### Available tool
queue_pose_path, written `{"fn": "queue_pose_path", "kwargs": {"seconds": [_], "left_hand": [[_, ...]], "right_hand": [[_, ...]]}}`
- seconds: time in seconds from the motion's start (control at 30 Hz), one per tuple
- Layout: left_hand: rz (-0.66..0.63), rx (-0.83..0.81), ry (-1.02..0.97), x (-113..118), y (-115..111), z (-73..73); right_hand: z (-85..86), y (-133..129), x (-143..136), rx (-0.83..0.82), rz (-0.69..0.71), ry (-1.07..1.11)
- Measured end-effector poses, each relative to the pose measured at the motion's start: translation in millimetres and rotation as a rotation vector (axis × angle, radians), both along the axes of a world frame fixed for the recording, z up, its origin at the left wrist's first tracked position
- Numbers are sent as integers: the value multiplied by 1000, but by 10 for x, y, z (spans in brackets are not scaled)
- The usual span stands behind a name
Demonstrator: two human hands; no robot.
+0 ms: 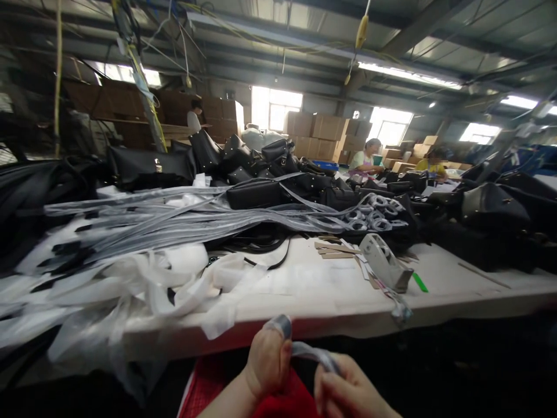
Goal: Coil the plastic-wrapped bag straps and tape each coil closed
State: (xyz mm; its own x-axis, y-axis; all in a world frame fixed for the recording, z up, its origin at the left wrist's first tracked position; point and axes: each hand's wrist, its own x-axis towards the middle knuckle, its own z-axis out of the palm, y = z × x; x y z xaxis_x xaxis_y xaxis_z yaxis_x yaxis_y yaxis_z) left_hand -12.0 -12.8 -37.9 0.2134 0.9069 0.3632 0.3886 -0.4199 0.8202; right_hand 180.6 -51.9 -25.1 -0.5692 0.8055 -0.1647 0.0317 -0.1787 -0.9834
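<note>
Just below the table's near edge, my left hand [268, 361] is closed around a grey plastic-wrapped strap [307, 349], part of which loops up over the fist. My right hand [343, 386] pinches the same strap a short way to the right, so a short curved length spans the gap between the two. The strap's ends are hidden. On the table beyond lies a bundle of similar wrapped straps [243, 217], with looped ends gathered at its right.
Crumpled white wrapping [148, 284] covers the table's left side. A tape dispenser [385, 261] stands to the right, beside cardboard strips [337, 249] and a green piece [420, 283]. Black bags [255, 191] are piled behind. Several people work farther back, near stacked cartons [324, 129].
</note>
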Motion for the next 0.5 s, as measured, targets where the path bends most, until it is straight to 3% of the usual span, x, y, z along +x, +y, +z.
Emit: {"fn": "queue_pose_path", "kwargs": {"seconds": [0.07, 0.13, 0.2, 0.27, 0.33, 0.4, 0.5], "left_hand": [[-169, -48, 124, 8, -69, 0], [-249, -213, 116, 114, -144, 59], [-286, -496, -56, 270, -210, 139], [-341, -781, -332, 416, -256, 218], [-362, -914, -597, 508, -269, 290], [-249, -824, -762, 514, -243, 348], [64, -399, -682, 346, -142, 369]], "right_hand": [[103, 150, 271, -18, -139, -44], [192, 284, 485, 151, -310, -265], [240, 344, 570, 375, -418, -456], [213, 313, 490, 450, -301, -479], [98, 211, 265, 317, -110, -382], [-71, 76, -16, 134, 14, -284], [-258, -110, -269, -14, 180, -190]]}}
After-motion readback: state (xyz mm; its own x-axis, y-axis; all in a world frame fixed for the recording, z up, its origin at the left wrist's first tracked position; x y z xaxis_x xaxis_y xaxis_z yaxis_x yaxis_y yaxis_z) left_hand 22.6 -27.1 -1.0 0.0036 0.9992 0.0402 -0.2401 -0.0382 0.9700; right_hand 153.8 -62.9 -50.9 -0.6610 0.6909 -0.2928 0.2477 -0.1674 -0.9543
